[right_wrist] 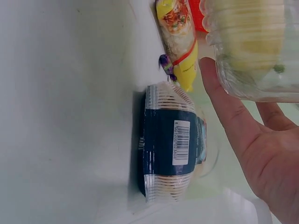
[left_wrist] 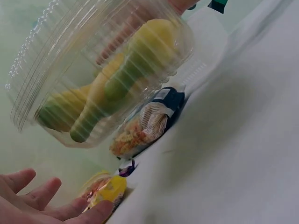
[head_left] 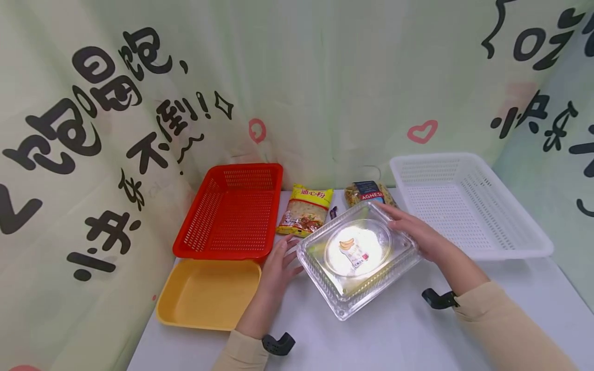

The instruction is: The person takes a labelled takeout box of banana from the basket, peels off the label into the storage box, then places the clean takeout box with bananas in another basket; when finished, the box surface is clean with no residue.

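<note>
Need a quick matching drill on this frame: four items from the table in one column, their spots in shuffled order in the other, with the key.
Things
1. red basket
2. yellow tray
3. white basket
4. clear clamshell box

Places
A. between the left hand and the right hand
B. far right of the table
C. back left, by the curtain
D. front left, just in front of the red basket

Pairs: 1-C, 2-D, 3-B, 4-A
</note>
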### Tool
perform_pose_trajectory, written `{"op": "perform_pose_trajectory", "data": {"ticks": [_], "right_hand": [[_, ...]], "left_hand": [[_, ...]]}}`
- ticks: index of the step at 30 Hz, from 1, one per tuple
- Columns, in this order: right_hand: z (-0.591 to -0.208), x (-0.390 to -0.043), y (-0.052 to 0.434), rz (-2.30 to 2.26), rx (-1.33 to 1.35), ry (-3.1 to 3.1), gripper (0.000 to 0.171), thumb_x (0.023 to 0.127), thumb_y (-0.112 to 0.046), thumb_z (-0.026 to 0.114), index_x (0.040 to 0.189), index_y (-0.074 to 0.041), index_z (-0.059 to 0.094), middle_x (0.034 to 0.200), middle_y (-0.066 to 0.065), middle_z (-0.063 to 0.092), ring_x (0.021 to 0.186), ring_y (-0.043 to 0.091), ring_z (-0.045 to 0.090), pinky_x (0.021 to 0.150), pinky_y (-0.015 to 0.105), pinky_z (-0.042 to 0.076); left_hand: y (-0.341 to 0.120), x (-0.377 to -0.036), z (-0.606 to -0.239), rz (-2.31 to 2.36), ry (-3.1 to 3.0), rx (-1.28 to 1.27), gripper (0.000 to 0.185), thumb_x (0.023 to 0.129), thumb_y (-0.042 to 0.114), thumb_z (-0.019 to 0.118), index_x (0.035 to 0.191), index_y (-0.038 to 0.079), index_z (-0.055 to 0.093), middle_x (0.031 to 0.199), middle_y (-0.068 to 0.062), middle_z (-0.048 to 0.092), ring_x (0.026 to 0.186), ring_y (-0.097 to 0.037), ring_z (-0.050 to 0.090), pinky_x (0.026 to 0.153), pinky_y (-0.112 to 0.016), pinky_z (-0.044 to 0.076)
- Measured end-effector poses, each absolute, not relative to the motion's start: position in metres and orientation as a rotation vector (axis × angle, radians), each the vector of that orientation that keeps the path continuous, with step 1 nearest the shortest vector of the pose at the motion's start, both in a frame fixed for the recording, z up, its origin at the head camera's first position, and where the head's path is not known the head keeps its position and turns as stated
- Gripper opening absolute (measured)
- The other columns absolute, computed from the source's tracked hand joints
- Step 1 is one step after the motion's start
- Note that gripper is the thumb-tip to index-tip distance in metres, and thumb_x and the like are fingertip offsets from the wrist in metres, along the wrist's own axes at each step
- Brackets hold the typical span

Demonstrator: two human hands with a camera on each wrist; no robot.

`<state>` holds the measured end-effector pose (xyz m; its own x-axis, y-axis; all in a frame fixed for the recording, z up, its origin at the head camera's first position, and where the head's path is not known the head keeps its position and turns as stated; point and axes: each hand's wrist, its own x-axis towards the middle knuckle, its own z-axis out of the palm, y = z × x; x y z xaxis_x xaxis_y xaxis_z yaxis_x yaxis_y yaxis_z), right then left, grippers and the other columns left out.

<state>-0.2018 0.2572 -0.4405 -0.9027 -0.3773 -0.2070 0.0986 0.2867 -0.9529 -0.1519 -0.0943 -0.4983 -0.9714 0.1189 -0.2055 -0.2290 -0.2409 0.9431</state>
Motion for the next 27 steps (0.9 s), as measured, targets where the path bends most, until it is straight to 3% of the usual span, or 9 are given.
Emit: {"op": "perform_pose_trajectory", "data": {"ticks": [5,8,11,16,22,27], "right_hand": [[-0.442,-0.197,0.256,-1.695,-0.188,2.143,0.062,0.100,-0.035,0.048,0.157,-0.037,0.023,0.165,0.019,0.009,0.115,0.035,0.058,0.081,0.039,0.059],[-0.444,-0.193,0.253,-1.748,-0.167,2.110,0.062,0.101,-0.034,0.047,0.157,-0.037,0.022,0.165,0.019,0.011,0.104,0.025,0.064,0.078,0.039,0.060],[-0.448,-0.189,0.250,-1.780,-0.159,2.120,0.061,0.101,-0.034,0.047,0.157,-0.038,0.022,0.165,0.017,0.009,0.117,0.029,0.056,0.081,0.035,0.059],[-0.454,-0.179,0.245,-1.830,-0.144,2.164,0.059,0.103,-0.033,0.045,0.157,-0.035,0.023,0.167,0.013,0.005,0.144,0.043,0.024,0.089,0.024,0.050],[-0.456,-0.165,0.237,-1.907,-0.054,2.149,0.059,0.104,-0.037,0.043,0.158,-0.036,0.020,0.168,0.010,0.000,0.140,0.036,0.030,0.084,0.021,0.054],[-0.459,-0.156,0.231,-1.982,0.007,2.109,0.056,0.105,-0.036,0.039,0.157,-0.040,0.018,0.168,0.009,-0.002,0.136,0.028,0.033,0.084,0.021,0.053]], "left_hand": [[-0.093,-0.152,-0.497,2.289,1.823,-0.118,0.060,0.099,0.047,0.050,0.151,0.018,0.039,0.152,-0.010,0.045,0.136,-0.034,0.049,0.101,-0.050,0.051],[-0.092,-0.151,-0.496,2.275,1.857,-0.105,0.063,0.098,0.051,0.051,0.151,0.020,0.039,0.153,-0.010,0.043,0.137,-0.035,0.049,0.100,-0.050,0.052],[-0.090,-0.150,-0.493,2.274,1.872,-0.100,0.063,0.097,0.053,0.052,0.150,0.023,0.040,0.153,-0.008,0.044,0.137,-0.034,0.049,0.099,-0.049,0.052],[-0.089,-0.148,-0.490,2.267,1.890,-0.115,0.055,0.099,0.048,0.049,0.150,0.027,0.039,0.154,-0.007,0.043,0.138,-0.034,0.048,0.100,-0.049,0.052],[-0.089,-0.148,-0.489,2.267,1.930,-0.097,0.056,0.102,0.044,0.046,0.153,0.026,0.033,0.156,-0.006,0.038,0.139,-0.035,0.046,0.101,-0.049,0.051],[-0.087,-0.147,-0.488,2.227,2.015,-0.071,0.057,0.099,0.043,0.051,0.152,0.035,0.032,0.155,-0.001,0.038,0.140,-0.032,0.045,0.099,-0.047,0.053]]}}
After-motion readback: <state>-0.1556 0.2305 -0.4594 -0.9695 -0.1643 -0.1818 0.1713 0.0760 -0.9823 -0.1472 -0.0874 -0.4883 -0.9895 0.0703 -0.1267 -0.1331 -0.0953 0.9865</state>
